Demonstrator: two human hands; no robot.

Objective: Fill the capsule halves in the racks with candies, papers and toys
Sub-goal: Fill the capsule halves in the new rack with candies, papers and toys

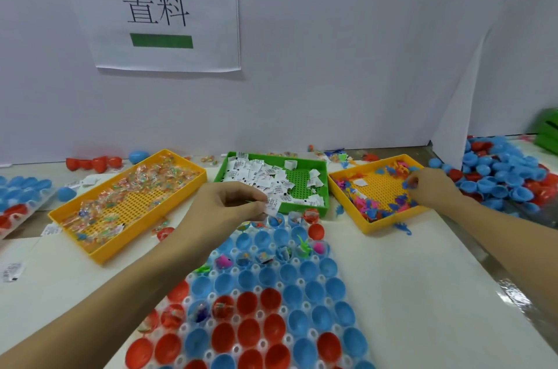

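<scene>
A clear rack [356,302] in front of me carries several blue and red capsule halves [290,275]; some far ones contain toys and papers. My left hand [229,205] pinches small white papers [273,204] at the near edge of the green paper tray [324,181], just above the rack's far rows. My right hand [431,187] reaches into the yellow toy tray [347,202] and pinches a small blue toy [410,184]. The yellow candy tray [145,226] with wrapped candies [136,187] lies to the left.
A heap of loose blue and red capsule halves [498,178] lies at the far right. Another rack with halves [18,199] is at the left edge. Stray papers, candies and toys dot the white table. A white wall with a paper sign [160,12] stands behind.
</scene>
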